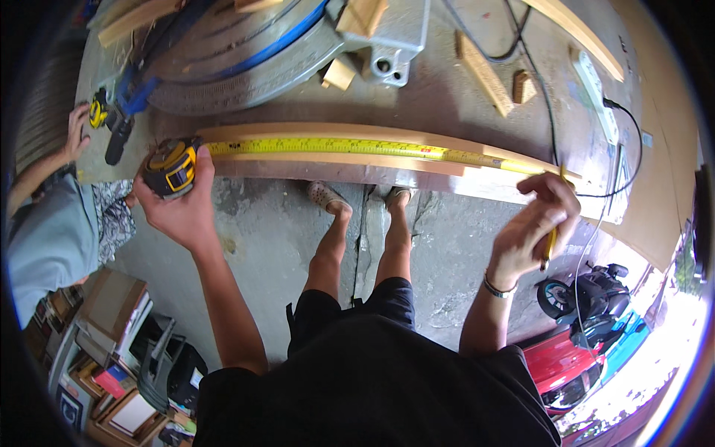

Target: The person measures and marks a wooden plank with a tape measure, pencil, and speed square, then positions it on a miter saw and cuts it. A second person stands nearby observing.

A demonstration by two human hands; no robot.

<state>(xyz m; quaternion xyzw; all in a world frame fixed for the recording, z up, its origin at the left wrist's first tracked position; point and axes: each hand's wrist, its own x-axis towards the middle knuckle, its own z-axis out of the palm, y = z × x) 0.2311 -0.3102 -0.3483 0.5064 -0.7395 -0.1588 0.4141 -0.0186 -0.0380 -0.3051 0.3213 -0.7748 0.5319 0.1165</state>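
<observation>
My left hand (182, 212) grips a black and yellow tape measure (170, 167) at the near edge of the bench. Its yellow blade (320, 145) stretches to the right along light wooden strips (335, 131), as far as my right hand's side. My right hand (538, 223) is closed around a yellow pencil (552, 241), with its curled fingers just over the right part of the blade. The exact end of the blade is hard to make out behind those fingers.
The bench (491, 45) holds a saw with a metal base (246, 89), wood offcuts (480, 71), a power strip (592, 93) and cables. A co-worker (48, 238) stands at left, hand on the bench. Stacked boxes (112, 313) are lower left; scooters (566, 365) lower right.
</observation>
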